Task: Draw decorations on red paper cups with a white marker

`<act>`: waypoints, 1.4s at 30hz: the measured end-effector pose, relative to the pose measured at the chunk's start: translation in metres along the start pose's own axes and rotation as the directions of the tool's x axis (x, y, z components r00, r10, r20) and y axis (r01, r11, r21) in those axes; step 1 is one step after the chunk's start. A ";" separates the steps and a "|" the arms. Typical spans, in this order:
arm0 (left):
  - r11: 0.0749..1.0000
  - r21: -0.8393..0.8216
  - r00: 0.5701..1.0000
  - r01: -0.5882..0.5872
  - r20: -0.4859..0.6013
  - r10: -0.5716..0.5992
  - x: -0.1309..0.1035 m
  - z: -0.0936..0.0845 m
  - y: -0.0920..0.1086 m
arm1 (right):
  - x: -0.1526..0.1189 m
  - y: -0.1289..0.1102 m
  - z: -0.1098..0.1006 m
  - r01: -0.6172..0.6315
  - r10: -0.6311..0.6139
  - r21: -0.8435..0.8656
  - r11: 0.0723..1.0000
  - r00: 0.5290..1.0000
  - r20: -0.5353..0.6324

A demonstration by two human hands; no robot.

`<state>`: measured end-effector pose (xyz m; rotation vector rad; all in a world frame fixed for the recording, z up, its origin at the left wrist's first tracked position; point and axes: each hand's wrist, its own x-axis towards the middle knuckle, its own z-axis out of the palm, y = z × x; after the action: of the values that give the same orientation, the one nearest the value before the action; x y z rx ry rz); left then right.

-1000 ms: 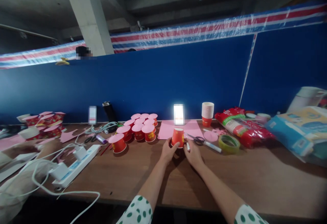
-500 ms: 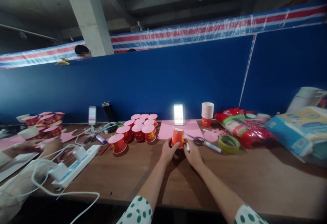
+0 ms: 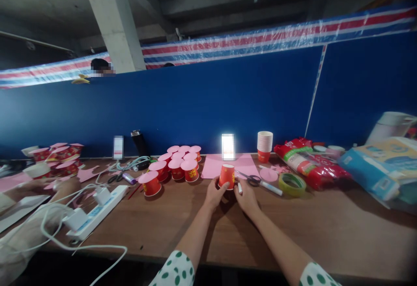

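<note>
Between my hands, in the middle of the table, is an upside-down red paper cup [image 3: 227,176] with yellow print and a pale top. My left hand [image 3: 215,195] is closed round its left side, thumb across the front. On the right, my right hand [image 3: 246,199] is closed with a small white stick-like thing [image 3: 240,187] jutting from its fingers, close to the cup. Whether those fingers also touch the cup I cannot tell. A pink paper sheet [image 3: 211,165] lies just behind. Scissors [image 3: 254,180] and a white pen-like tube [image 3: 271,188] lie beyond my right hand.
Several red cups topped with pink discs [image 3: 176,163] stand left. A lit phone [image 3: 228,147] and a cup stack [image 3: 264,147] are behind; green tape [image 3: 292,184], a red bag [image 3: 312,164] and a blue pack [image 3: 374,168] lie right. A power strip [image 3: 99,212] lies near a co-worker's hand [image 3: 67,189].
My hands and the cup have hardly moved. Behind the blue partition, a person's head has shifted slightly left.
</note>
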<state>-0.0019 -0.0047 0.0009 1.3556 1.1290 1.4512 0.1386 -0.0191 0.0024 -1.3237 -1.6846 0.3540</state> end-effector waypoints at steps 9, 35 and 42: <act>1.000 -0.012 1.000 0.004 -0.005 -0.004 -0.001 -0.001 0.003 | 0.000 0.000 0.001 0.009 -0.009 -0.004 1.000 1.000 -0.014; 0.987 -0.155 0.998 0.042 -0.039 -0.049 0.004 -0.001 -0.005 | -0.006 -0.009 -0.002 0.262 -0.270 -0.065 0.963 0.934 -0.233; 0.989 -0.149 1.000 0.012 -0.007 -0.014 0.002 0.000 -0.006 | -0.007 -0.005 0.006 0.261 -0.258 0.008 0.965 0.955 -0.145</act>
<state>-0.0024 -0.0010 -0.0038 1.2370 1.0117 1.5021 0.1308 -0.0254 -0.0009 -1.0646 -1.7002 0.1239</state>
